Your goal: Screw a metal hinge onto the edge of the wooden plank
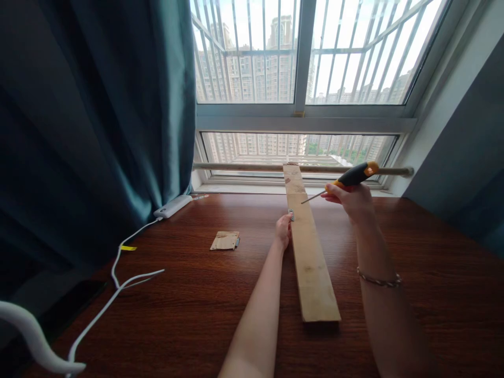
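Observation:
A long pale wooden plank (311, 262) lies lengthwise on the dark wood table, its far end by the window rail. At the plank's left edge, my left hand (283, 230) is closed, its fingertips pinching a small metal fitting (291, 214) against the wood. The fitting's exact kind is too small to make out. My right hand (352, 202) grips a screwdriver (352, 176) with a black and yellow handle. Its shaft slants down to the left, and the tip is over the plank's top face; whether it touches the wood I cannot tell.
To the left lies a small wooden piece (225, 240) with a metal part at its right edge. A white power strip (173, 206) and white cable (114, 268) run along the table's left side, beside a dark blue curtain (157, 105). A rail (244, 167) crosses before the window.

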`<state>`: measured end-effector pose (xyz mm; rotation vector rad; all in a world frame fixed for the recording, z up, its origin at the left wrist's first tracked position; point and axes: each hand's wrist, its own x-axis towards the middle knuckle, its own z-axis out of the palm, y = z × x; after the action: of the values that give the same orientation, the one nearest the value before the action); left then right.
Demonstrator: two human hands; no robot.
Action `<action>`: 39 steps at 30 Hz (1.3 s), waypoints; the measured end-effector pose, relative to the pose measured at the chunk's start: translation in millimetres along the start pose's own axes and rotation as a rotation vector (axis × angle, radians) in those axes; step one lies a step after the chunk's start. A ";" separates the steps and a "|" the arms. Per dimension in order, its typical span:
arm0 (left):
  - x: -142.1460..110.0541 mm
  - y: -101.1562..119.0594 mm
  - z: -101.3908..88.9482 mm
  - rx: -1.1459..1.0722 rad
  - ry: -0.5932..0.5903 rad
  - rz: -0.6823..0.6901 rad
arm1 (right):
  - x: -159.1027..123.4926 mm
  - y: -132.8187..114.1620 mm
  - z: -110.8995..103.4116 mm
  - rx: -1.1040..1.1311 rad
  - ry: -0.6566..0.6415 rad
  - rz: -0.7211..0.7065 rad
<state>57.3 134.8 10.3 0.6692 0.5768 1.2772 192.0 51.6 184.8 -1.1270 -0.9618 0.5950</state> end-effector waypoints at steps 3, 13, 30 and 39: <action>2.7 -3.3 -2.1 0.019 0.009 0.017 | 4.3 7.7 6.8 0.017 0.002 0.033; -1.0 0.8 1.2 0.055 0.039 0.029 | 16.4 49.9 23.2 -0.042 -0.057 0.019; 3.7 -2.2 -3.6 0.087 0.032 0.043 | 15.7 50.9 22.0 -0.127 -0.043 -0.054; 1.8 -1.1 -1.6 0.066 0.042 0.044 | 11.3 45.4 26.9 -0.078 -0.153 -0.115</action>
<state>57.2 136.7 8.4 0.7144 0.6439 1.3199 176.9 89.2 149.2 -1.0990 -1.1822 0.5603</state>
